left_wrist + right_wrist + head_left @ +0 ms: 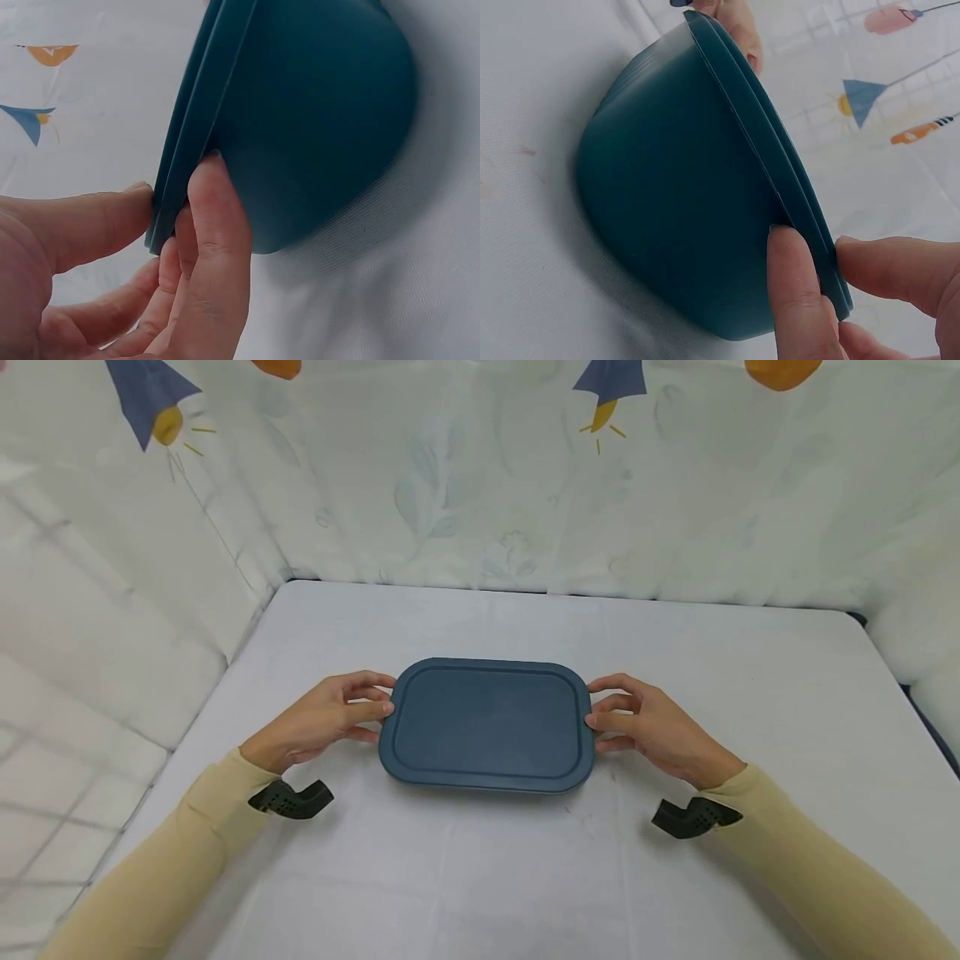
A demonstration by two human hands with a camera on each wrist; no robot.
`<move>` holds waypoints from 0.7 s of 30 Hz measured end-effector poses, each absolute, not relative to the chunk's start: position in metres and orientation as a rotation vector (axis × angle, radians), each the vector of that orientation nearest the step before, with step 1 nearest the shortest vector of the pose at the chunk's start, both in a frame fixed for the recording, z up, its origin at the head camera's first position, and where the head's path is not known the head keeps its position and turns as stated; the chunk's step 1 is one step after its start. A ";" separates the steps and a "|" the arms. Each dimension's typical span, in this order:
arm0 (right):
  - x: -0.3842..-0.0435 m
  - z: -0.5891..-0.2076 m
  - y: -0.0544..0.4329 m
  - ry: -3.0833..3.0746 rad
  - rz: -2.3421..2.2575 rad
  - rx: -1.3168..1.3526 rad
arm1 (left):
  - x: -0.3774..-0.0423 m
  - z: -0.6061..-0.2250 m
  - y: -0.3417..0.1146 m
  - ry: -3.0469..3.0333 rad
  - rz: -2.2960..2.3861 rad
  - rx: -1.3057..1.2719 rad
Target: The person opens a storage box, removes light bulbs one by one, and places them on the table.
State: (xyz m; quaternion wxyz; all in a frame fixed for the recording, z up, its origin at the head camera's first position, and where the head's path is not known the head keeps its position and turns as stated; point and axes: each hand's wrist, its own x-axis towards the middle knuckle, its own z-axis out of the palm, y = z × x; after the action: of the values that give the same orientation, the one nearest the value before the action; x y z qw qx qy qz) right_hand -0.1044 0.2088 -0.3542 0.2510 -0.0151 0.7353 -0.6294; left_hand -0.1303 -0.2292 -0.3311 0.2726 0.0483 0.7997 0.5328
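A dark blue-green lidded container (487,727), a rounded rectangle from above, sits on the white table between both hands. At its left end, my left hand (330,714) pinches the rim, thumb on the lid edge and fingers beneath. My right hand (651,727) grips the opposite end in the same way. In the left wrist view, a finger (217,240) presses under the rim against the container's side wall. The right wrist view shows the lid (769,150) seated on the deep, tapering body (675,180). What is inside cannot be seen.
White cloth covers the table (465,877). Pale curtains (480,485) with printed shapes hang behind the table's far edge and along the left side. A black strap piece (292,799) sits at the left wrist, another strap piece (696,817) at the right.
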 end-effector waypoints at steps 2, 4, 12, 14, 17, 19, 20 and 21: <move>-0.103 -0.354 0.209 2.005 -1.709 -0.046 | -0.130 -0.330 -0.229 2.155 1.423 0.135; -0.102 -0.353 0.210 2.013 -1.703 -0.052 | -0.129 -0.329 -0.228 2.158 1.412 0.140; -0.100 -0.352 0.212 2.052 -1.657 -0.055 | -0.127 -0.325 -0.227 2.153 1.390 0.140; -0.099 -0.351 0.212 2.066 -1.650 -0.066 | -0.126 -0.324 -0.227 2.154 1.387 0.142; -0.099 -0.350 0.212 2.088 -1.643 -0.090 | -0.124 -0.321 -0.226 2.163 1.375 0.141; -0.098 -0.349 0.212 2.095 -1.640 -0.101 | -0.123 -0.319 -0.226 2.169 1.365 0.142; -0.098 -0.349 0.212 2.098 -1.637 -0.106 | -0.123 -0.318 -0.225 2.174 1.358 0.142; -0.097 -0.349 0.212 2.102 -1.631 -0.111 | -0.123 -0.317 -0.225 2.179 1.350 0.142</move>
State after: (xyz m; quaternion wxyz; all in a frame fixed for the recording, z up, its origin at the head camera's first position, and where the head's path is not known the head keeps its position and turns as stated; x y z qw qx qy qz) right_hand -0.0974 0.2124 -0.3486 0.2370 -0.0405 0.7670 -0.5949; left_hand -0.1228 -0.2251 -0.3171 0.2834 0.0531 0.8139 0.5044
